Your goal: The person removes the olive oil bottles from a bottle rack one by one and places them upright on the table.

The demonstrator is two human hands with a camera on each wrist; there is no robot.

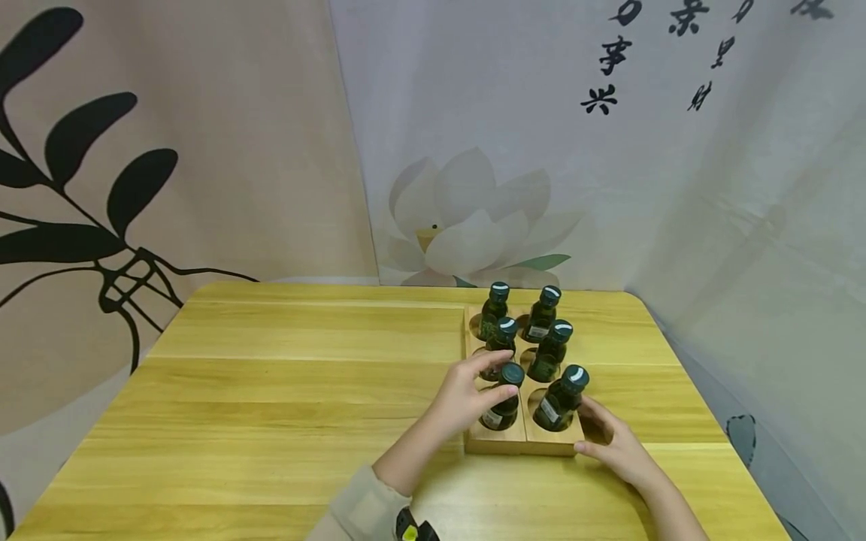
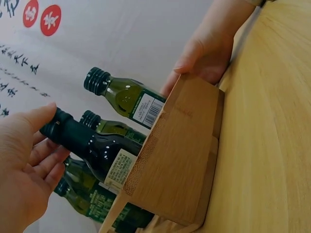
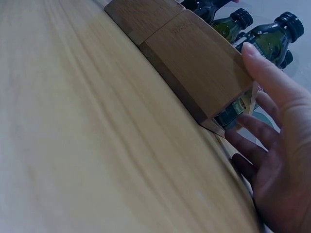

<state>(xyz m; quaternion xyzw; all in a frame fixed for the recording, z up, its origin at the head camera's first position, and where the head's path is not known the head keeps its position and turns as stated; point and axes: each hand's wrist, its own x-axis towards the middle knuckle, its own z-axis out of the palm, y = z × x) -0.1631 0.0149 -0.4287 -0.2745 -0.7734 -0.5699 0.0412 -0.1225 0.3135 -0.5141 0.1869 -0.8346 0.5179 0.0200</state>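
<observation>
A wooden bottle rack (image 1: 521, 446) holds several small dark-green glass bottles in two rows of round holes. My left hand (image 1: 468, 394) has its thumb and fingers about the capped neck of the front-left bottle (image 1: 501, 412). In the left wrist view, that darker bottle (image 2: 109, 158) stands in its hole, thumb at its cap. My right hand (image 1: 617, 445) holds the rack's front right corner, next to the front-right bottle (image 1: 556, 404). The right wrist view shows its thumb (image 3: 265, 68) at the rack's upper edge and its fingers by the side opening.
The rack stands on the right part of a yellow wooden table (image 1: 284, 406). Behind the table hangs a pale cloth (image 1: 257, 135) printed with leaves, a lotus and characters.
</observation>
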